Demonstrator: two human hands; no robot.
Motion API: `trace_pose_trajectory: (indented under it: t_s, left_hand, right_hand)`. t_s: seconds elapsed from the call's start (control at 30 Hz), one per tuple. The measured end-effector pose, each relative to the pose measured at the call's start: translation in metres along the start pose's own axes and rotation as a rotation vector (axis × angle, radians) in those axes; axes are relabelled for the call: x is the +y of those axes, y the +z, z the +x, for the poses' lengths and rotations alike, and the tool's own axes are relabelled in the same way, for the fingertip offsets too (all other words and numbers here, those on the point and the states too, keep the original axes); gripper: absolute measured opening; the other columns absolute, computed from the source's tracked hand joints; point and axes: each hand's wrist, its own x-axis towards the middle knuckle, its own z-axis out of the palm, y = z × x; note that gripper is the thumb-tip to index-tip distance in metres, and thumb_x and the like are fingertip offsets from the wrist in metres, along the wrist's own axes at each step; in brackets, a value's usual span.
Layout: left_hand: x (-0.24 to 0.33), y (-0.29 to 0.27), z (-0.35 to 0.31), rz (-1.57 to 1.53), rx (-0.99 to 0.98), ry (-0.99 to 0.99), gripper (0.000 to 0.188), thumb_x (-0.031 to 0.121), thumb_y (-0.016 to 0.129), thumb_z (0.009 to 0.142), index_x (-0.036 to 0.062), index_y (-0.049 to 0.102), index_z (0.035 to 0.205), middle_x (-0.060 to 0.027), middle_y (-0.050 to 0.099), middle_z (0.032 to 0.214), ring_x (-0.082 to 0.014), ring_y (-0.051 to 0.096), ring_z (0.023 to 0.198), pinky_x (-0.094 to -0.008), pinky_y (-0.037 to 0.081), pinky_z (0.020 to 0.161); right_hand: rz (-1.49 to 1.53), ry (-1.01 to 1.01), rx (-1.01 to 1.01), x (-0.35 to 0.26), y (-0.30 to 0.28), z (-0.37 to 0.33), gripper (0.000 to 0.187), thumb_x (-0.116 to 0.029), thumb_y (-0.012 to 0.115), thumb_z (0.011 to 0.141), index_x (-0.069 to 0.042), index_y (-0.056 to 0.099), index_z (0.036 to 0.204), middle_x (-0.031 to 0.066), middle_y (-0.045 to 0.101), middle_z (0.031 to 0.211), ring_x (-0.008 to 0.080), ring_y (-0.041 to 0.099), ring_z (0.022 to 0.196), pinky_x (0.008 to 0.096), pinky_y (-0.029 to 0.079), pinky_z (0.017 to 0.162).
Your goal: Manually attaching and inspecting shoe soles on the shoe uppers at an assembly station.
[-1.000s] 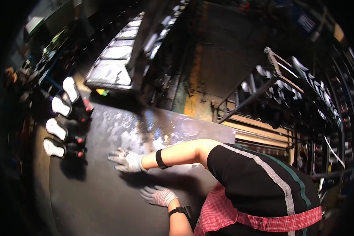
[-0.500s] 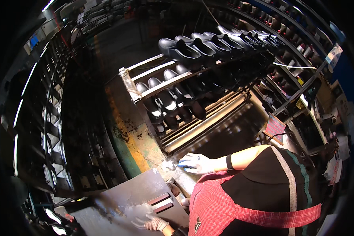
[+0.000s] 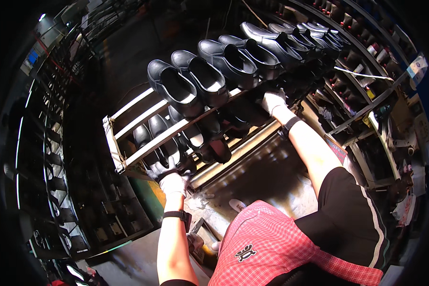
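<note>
My left hand [image 3: 174,183], in a pale glove, reaches to the near left part of the rack [image 3: 159,145]. It is against the heel ends of black slip-on shoes [image 3: 169,138] on the lower tier. Its fingers are partly lost among those shoes, so their grip is unclear. Farther right, my gloved right hand [image 3: 274,101] is closed at the rack's near side, just below the upper row of shoes. Shadow hides what lies inside its fingers. Along the upper tier, black shoes [image 3: 205,78] stand in a row, toes pointing away.
Shelving with many shoes [image 3: 352,57] rises at the right. A dark rack [image 3: 62,186] runs along the left. A grey metal tabletop [image 3: 133,252] is at the lower left. Below the rack, my shoe [image 3: 237,205] shows on the floor.
Both hands have gone up to the shoe rack, the left from the grey tabletop and the right from low beside the rack. The rack now appears closer and farther left.
</note>
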Motion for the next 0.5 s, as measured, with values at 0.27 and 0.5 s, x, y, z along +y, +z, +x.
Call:
trace_pose_trajectory:
  t_s: [0.27,0.5]
  left_hand:
    - [-0.020,-0.011,0.026,-0.196,0.056,0.043,0.041,0.049,0.079,0.068,0.0106,0.073,0.082,-0.0140,0.066,0.093,-0.0316,0.061,0.097,-0.0473,0.031,0.111]
    - [-0.035,-0.107,-0.062,-0.988,-0.028,-0.189,0.036,0.032,0.087,0.068,0.0028,0.071,0.082,-0.0101,0.062,0.078,-0.0247,0.061,0.075,-0.0356,0.049,0.072]
  right_hand:
    - [0.230,-0.109,0.343,0.028,0.004,-0.060,0.044,-0.039,0.067,0.080,-0.007,0.063,0.110,0.0165,0.069,0.091,0.0361,0.066,0.086,0.0453,0.050,0.083]
    - [0.392,-0.225,0.163,0.059,-0.037,-0.207,0.033,-0.028,0.072,0.077,-0.006,0.066,0.100,0.0162,0.069,0.088,0.0362,0.065,0.084,0.0451,0.049,0.080]
